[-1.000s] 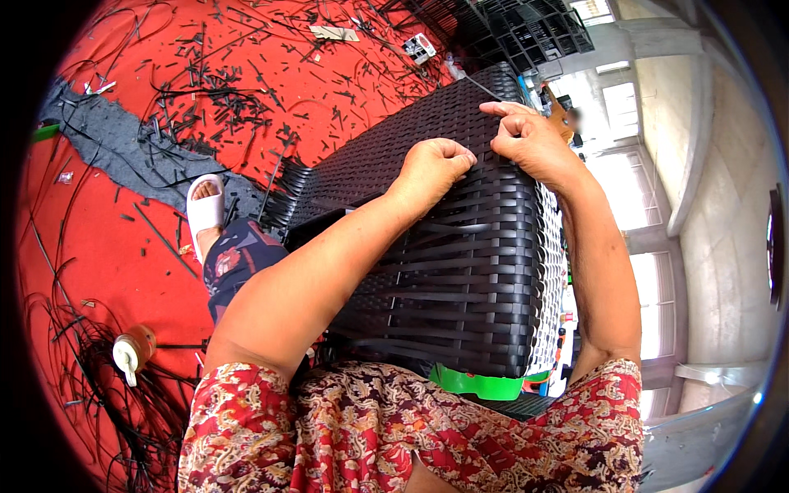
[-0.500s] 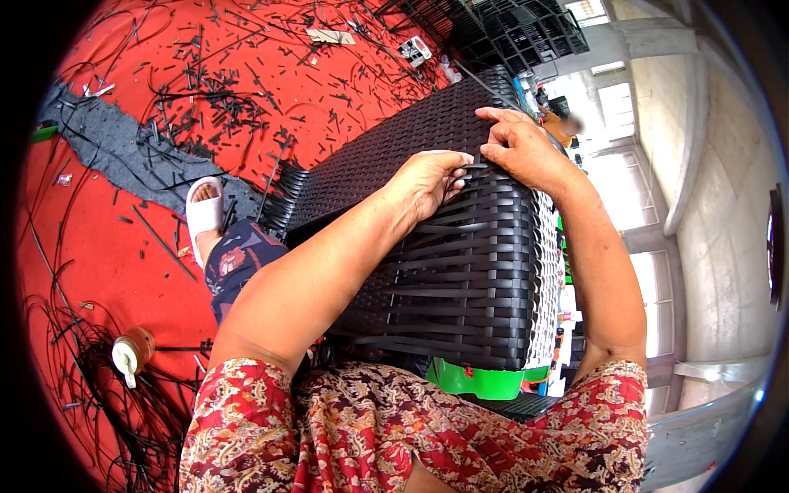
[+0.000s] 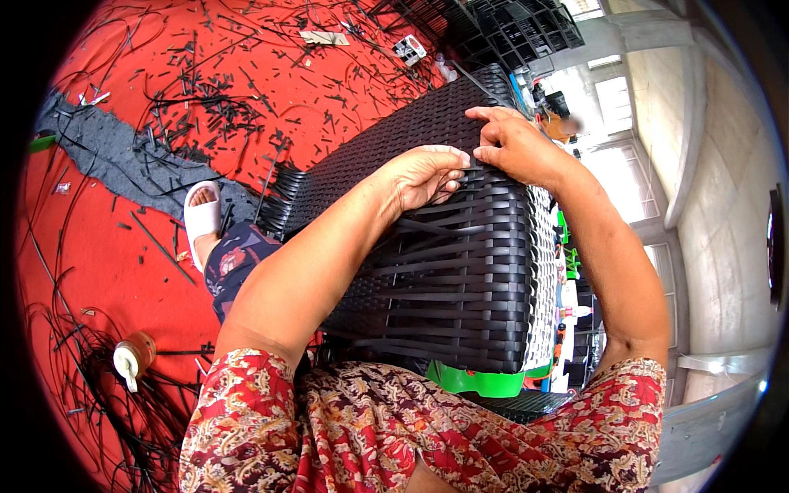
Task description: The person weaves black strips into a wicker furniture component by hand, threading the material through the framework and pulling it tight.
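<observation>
A seat-like frame covered in black woven plastic strips [image 3: 394, 123] stands before me, its near side crossed by long flat strips. My left hand [image 3: 426, 176] is closed over the upper edge of that side, pinching a flat black strip [image 3: 467, 174] between thumb and fingers. Just right of it, my right hand [image 3: 519, 149] bends over the corner of the weave. Its thumb and a curled finger pinch together close to my left fingertips, at the same strip, while another finger stretches out over the woven top. The strip's far end is hidden by my fingers.
Below the woven piece shows a green plastic support [image 3: 472, 380]. Black strip offcuts [image 3: 222, 107] litter the red floor covering [image 3: 164, 271]. A lidded jug [image 3: 133, 359] stands at lower left beside tangled strips [image 3: 90, 386]. Black frames [image 3: 526, 33] are stacked at the back; a blurred person [image 3: 559, 125] is beyond.
My right hand has shifted slightly left, so its thumb now meets my left fingertips. My left hand has turned a little and stays at the strip. The view has moved slightly.
</observation>
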A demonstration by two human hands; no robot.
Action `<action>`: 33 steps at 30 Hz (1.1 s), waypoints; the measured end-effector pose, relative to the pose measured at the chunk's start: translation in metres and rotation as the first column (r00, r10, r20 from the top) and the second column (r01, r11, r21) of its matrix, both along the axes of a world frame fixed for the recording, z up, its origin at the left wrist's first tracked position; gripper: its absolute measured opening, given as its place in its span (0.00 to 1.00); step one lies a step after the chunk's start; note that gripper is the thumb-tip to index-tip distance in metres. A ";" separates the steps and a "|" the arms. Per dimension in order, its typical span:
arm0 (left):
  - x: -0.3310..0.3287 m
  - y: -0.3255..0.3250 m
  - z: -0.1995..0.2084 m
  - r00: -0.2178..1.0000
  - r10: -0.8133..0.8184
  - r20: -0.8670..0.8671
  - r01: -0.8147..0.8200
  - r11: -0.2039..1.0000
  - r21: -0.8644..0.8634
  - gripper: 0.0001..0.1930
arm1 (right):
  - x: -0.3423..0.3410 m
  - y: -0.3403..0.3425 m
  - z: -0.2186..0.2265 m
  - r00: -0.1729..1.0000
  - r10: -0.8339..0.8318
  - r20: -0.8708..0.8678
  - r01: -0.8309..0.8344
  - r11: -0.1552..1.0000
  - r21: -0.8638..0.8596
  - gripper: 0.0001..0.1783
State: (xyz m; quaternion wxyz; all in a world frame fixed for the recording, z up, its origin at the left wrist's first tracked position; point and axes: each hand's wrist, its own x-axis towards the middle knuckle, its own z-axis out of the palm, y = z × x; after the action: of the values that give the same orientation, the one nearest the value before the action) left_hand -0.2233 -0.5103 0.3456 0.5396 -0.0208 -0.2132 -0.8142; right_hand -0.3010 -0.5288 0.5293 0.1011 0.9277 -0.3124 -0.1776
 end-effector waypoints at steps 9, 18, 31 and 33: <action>0.014 -0.005 0.004 0.962 -0.004 0.272 0.023 0.997 -0.067 0.03 | -0.018 -0.004 -0.010 0.967 0.171 0.189 -0.151 0.982 -0.116 0.08; -0.015 -0.001 -0.005 0.995 0.049 -0.085 -0.048 0.999 0.016 0.09 | -0.025 -0.008 -0.004 0.994 0.035 0.104 -0.034 0.999 -0.015 0.10; -0.011 -0.006 0.006 0.978 0.054 0.200 -0.019 0.985 -0.174 0.05 | -0.036 0.005 -0.013 0.978 0.093 0.185 -0.068 0.988 -0.138 0.09; -0.007 -0.005 0.011 0.946 0.113 0.302 -0.062 0.983 -0.175 0.04 | -0.034 0.010 -0.013 0.974 0.087 0.210 -0.047 0.981 -0.186 0.08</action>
State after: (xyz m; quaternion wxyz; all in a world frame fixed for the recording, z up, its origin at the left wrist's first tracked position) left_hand -0.2308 -0.5156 0.3562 0.5315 0.0730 -0.3623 -0.7622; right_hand -0.3348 -0.5189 0.5167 0.1557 0.9387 -0.3046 -0.0430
